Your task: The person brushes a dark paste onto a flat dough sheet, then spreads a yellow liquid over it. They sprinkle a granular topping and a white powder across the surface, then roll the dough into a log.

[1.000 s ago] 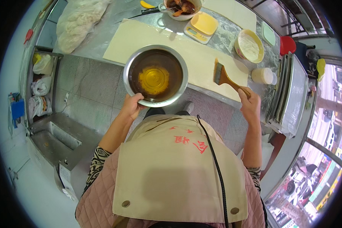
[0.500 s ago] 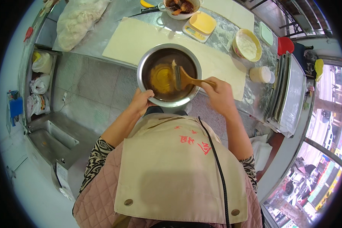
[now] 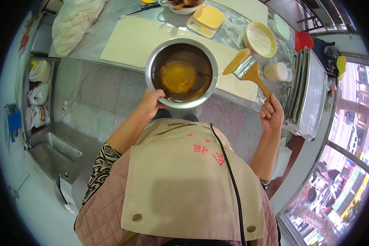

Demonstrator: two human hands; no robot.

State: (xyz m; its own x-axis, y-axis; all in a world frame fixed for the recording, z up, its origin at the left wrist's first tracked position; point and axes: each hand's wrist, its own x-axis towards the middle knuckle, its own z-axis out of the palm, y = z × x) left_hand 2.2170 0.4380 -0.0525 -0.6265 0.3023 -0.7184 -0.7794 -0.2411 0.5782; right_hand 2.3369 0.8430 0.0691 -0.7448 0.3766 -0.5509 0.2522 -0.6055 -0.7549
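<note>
On the left of my feed, the left hand (image 3: 152,102) pinches the near-left rim of a steel bowl (image 3: 184,105), thumb over the lip, the other fingers mostly hidden beneath. The bowl covers part of the near edge of a pale sheet (image 3: 127,41) on the desk (image 3: 95,36), and it carries an amber liquid (image 3: 178,76). To its right, the right hand (image 3: 272,112) has its fingers curled round the handle end of a brush (image 3: 248,70). Its bristles lie across the sheet's right part in my view; I cannot tell whether they touch it.

I read the step in hand as brushing, the brush now out of the liquid. As I judge it, the next move calls for a flat, light stroke along the sheet, with the bowl held level against slopping.

For materials, from the left: a lumpy whitish mass (image 3: 80,24) in clear film; smooth metal desk, floury in places; the sheet, long, flat and dough-like; the round, shiny bowl, its liquid dark near the wall and golden at the centre; a yellow-and-white scale (image 3: 206,20); the brush, broad, with tan bristles, bright metal band and wooden handle; a yellow bowl (image 3: 247,44) of loose white powder (image 3: 259,39); a whitish tub (image 3: 274,71); thin trays (image 3: 301,84) on edge.
</note>
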